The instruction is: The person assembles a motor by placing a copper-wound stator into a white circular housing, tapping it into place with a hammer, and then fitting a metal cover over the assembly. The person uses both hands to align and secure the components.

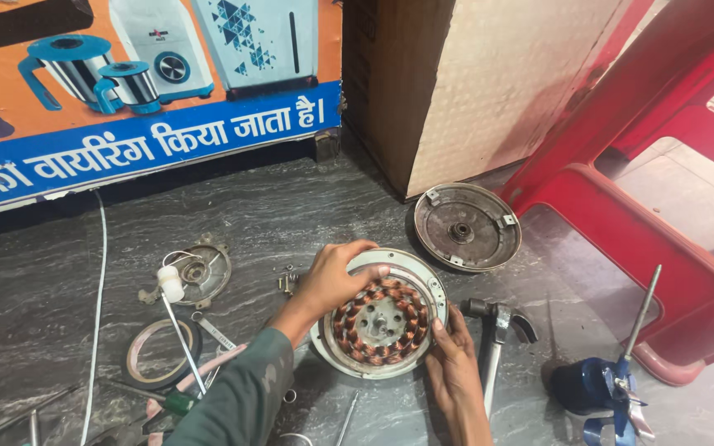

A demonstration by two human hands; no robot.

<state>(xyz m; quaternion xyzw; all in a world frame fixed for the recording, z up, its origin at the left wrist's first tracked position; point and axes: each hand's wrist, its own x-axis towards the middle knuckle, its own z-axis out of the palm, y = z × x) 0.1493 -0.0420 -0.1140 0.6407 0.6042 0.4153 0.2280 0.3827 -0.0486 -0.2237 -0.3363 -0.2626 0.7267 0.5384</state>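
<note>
Stator point(379, 324) with copper windings sits in its round metal housing on the grey stone floor, between both hands. Left hand point(332, 278) cups the top-left rim, fingers curled over it; right hand point(449, 357) presses its fingertips against the right edge. Claw hammer point(496, 343) lies just beside the right hand, round metal cover point(467, 226) nearby.
</note>
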